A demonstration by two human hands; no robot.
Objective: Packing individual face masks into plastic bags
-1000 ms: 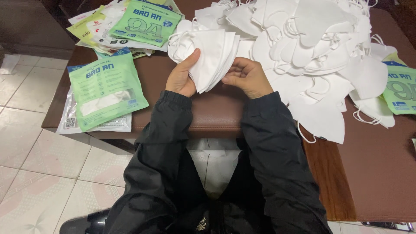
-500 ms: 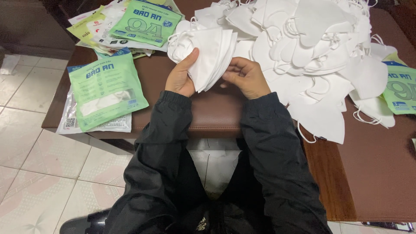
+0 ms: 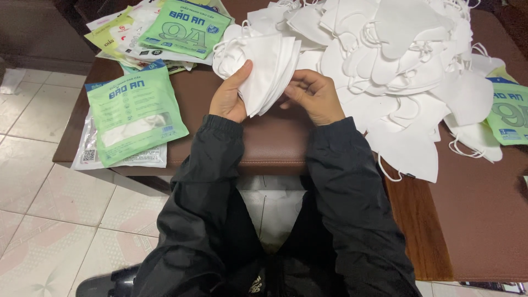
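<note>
Brown tabletop point(image 3: 275, 143) underneath. Stack of folded white masks point(image 3: 264, 69) clamped edgewise by left hand point(image 3: 231, 96); long axis angled up-left. Right hand point(image 3: 314, 98) touching lower edge, fingers curled together.

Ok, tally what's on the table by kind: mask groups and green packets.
Stack of white masks held in the left hand, right hand touching it: 1
Loose heap of white masks, too overlapped to count singly: 1
Green packets with green fronts showing: 3
Total: 5
</note>
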